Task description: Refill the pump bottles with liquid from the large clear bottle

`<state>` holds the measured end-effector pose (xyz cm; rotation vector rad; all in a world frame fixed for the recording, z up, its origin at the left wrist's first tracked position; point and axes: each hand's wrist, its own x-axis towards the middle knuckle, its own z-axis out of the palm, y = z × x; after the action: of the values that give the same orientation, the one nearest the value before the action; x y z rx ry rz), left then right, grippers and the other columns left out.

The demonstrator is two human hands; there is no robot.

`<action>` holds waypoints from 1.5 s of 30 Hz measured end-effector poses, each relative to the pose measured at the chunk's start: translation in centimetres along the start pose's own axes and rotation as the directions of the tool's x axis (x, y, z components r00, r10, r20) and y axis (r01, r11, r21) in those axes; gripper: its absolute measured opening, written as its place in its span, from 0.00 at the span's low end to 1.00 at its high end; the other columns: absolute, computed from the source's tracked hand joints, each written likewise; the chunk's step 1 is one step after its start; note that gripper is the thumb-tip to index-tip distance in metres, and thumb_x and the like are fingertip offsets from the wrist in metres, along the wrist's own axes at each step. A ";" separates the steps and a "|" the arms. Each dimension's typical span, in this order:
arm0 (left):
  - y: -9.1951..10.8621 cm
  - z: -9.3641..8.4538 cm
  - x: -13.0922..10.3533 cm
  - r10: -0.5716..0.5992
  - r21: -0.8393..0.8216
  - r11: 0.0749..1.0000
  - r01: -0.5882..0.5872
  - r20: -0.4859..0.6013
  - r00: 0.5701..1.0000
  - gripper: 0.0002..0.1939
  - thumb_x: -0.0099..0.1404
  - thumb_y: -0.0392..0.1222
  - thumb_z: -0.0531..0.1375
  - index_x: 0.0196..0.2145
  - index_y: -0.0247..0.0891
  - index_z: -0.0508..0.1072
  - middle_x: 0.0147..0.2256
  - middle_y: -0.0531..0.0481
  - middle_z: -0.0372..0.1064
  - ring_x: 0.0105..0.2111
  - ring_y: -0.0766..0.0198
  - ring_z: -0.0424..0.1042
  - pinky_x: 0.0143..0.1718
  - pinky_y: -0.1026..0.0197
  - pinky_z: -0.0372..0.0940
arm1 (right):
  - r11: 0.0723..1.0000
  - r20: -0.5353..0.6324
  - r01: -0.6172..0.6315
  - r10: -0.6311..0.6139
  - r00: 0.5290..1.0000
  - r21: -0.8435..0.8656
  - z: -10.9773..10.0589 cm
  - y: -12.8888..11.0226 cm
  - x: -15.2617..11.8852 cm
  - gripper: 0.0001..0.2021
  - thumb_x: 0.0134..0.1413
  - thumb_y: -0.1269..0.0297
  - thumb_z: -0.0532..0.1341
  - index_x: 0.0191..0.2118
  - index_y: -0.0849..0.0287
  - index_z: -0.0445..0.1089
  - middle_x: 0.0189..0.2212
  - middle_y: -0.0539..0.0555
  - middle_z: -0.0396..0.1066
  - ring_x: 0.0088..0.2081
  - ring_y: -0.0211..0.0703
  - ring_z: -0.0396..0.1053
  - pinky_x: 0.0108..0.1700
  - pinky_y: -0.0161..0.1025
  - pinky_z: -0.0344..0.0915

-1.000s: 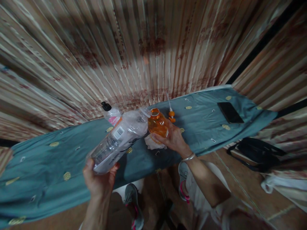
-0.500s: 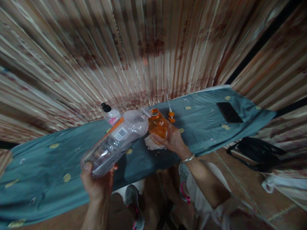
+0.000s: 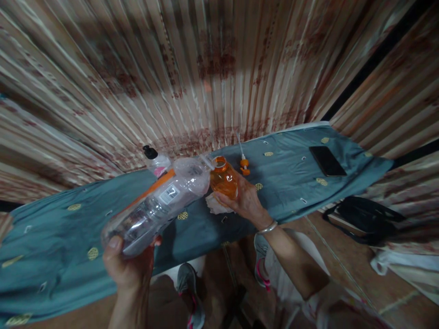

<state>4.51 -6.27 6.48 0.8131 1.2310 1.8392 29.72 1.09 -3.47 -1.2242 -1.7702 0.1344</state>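
Note:
My left hand [image 3: 128, 265] grips the base of a large clear plastic bottle [image 3: 154, 214] with an orange label edge and a barcode. The bottle is tilted, its neck up and to the right, close to the open mouth of an orange see-through bottle [image 3: 223, 177]. Whether liquid passes between them I cannot tell. Wrapped around the orange bottle is my right hand [image 3: 245, 198], with a bangle on its wrist. An orange pump top [image 3: 244, 165] with a clear tube lies on the cloth behind it. A crumpled whitish tissue or cloth [image 3: 217, 204] is below the orange bottle.
A teal patterned cloth [image 3: 288, 183] covers the table. Behind the large bottle stands a clear bottle with a black pump [image 3: 151, 153]. A black phone [image 3: 327, 161] lies at the right. Beyond the edge is a black bag [image 3: 365, 217]. A pleated curtain [image 3: 219, 68] hangs behind.
My left hand and the base of the large bottle have moved left and slightly down, so the bottle lies a little flatter. My right hand still holds the orange bottle in nearly the same place.

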 end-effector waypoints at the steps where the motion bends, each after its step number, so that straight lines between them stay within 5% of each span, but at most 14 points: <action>1: 0.0 -0.1 0.2 0.021 0.004 1.000 -0.021 0.016 1.000 0.24 0.46 0.59 0.72 0.35 0.40 0.82 0.32 0.46 0.78 0.19 0.63 0.67 0.10 0.63 0.61 | 1.000 -0.004 0.004 -0.004 1.000 -0.008 0.1 0.0 -0.1 0.37 0.61 0.45 0.68 0.69 0.56 0.58 0.51 0.66 0.80 0.51 0.64 0.81 0.54 0.61 0.79; 10: -0.2 -0.7 0.6 0.075 -0.049 0.996 -0.074 0.030 0.997 0.23 0.44 0.56 0.73 0.34 0.39 0.81 0.30 0.49 0.77 0.22 0.59 0.71 0.08 0.62 0.61 | 0.999 -0.035 0.042 -0.041 0.999 0.005 0.2 -0.1 -0.3 0.40 0.62 0.45 0.67 0.71 0.60 0.54 0.59 0.69 0.75 0.57 0.62 0.77 0.57 0.59 0.78; 45: -0.6 -0.8 0.6 0.052 -0.058 0.997 -0.052 0.007 0.999 0.23 0.42 0.54 0.74 0.34 0.40 0.80 0.31 0.49 0.77 0.21 0.60 0.70 0.09 0.63 0.62 | 0.995 -0.034 0.095 -0.094 0.995 0.021 0.0 0.3 0.0 0.37 0.64 0.48 0.66 0.72 0.57 0.54 0.54 0.66 0.78 0.52 0.61 0.80 0.53 0.59 0.80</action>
<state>3.70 -6.00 5.67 0.8272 1.1564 1.9020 29.92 1.18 -3.64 -1.1181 -1.7895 0.0788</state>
